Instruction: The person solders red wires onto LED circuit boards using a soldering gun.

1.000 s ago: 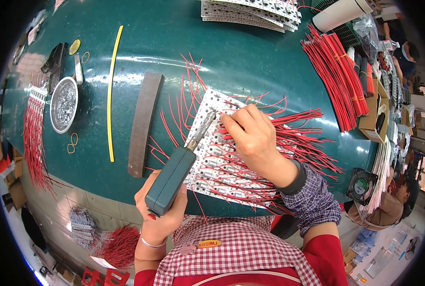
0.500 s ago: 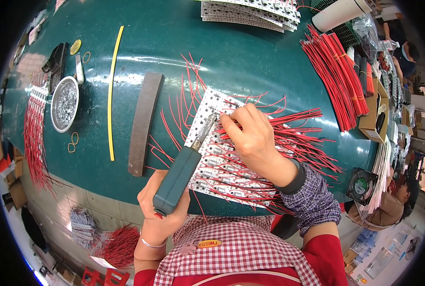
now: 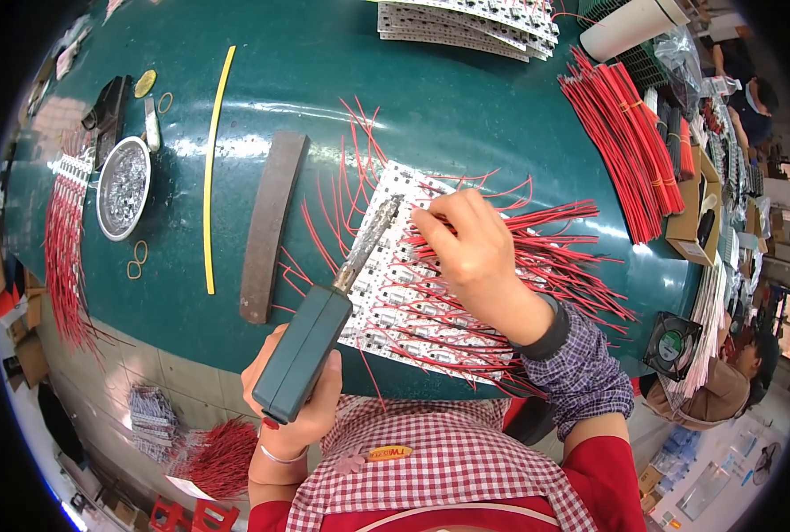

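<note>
1. The left hand [image 3: 293,403] was closed around the green handle of a soldering iron [image 3: 324,324], gripping it near the table's [image 3: 466,115] front edge.
2. The iron's metal shaft ran up and to the right, its tip resting on the upper part of the white board [image 3: 395,301].
3. The right hand [image 3: 474,253] lay over the board, fingers curled and pinched together at a red wire [image 3: 417,232] just beside the iron's tip; I could not tell how firmly it held.
4. The board lay flat on the green table, straight in front of the person, with many red wires fanning out from its edges on all sides.
5. To the board's left lay a brown bar [image 3: 271,226], and beyond it a thin yellow strip [image 3: 210,168].
6. Farther left stood a round metal dish [image 3: 123,188], with rubber bands [image 3: 135,260] near it.
7. A bundle of red wires [image 3: 625,133] lay well apart at the right, beside a cardboard box [image 3: 696,208].
8. A stack of white boards [image 3: 466,19] sat at the table's far edge.
9. A small black fan [image 3: 672,344] stood at the right, below the table's edge.
</note>
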`<state>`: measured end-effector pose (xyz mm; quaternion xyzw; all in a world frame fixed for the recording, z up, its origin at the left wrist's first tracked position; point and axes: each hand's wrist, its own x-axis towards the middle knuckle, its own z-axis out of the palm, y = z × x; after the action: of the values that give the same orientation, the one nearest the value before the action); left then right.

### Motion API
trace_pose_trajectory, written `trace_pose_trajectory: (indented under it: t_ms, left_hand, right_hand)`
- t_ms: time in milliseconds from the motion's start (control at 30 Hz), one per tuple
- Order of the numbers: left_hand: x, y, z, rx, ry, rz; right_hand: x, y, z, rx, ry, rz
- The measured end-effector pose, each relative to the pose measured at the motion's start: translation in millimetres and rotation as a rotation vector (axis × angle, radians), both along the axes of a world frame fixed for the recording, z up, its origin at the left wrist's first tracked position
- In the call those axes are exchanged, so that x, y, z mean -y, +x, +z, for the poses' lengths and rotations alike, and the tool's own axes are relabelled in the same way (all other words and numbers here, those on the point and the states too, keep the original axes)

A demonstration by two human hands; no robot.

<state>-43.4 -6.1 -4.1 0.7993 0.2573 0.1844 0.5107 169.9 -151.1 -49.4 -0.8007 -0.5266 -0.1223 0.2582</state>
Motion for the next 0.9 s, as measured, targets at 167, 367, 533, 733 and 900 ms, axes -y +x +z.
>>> trace_pose_trajectory:
  t_ms: [167,367,533,733,900]
  left_hand:
    - [-1.6,-5.8,-5.2,0.014,0.001,0.021]
    - [-3.1,-1.1,-3.6,0.01,-0.02,0.032]
    - [-4.4,-1.7,-3.7,0.011,-0.009,0.015]
    - [-4.8,-1.0,0.2,-0.011,-0.009,-0.028]
    - [-6.5,-3.1,-3.0,-0.012,-0.002,-0.058]
  right_hand:
    - [8.7,-9.6,18.3,-0.039,0.102,-0.013]
    - [2.2,-16.7,10.5,-0.045,-0.021,-0.035]
    - [2.0,-18.7,2.3,-0.056,-0.007,-0.011]
    - [1.8,-20.4,3.5,-0.073,-0.002,0.004]
    - [0.5,-19.6,-1.7,-0.075,0.054,0.016]
